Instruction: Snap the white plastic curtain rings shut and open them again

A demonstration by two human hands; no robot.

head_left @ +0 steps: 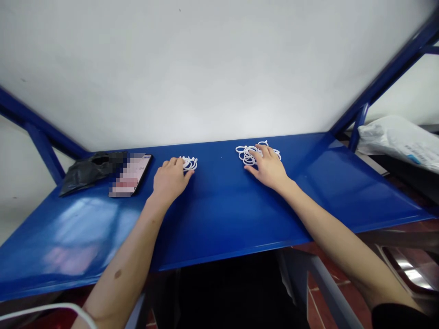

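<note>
Several white plastic curtain rings, each with a small eyelet, form a bunch at the left of the blue shelf. My left hand cups this bunch from its left side, fingers curled and thumb along the near edge; part of the bunch is hidden under the fingers. A wider, looser pile of the same rings lies to the right. Over its right side rests my right hand, with fingers spread and fingertips touching the rings. The thumb points left at the pile's near edge.
On the shelf's left lie a phone, its screen blurred out, and a crumpled black plastic bag. A white plastic package sits beyond the right frame brace. The shelf backs onto a pale wall.
</note>
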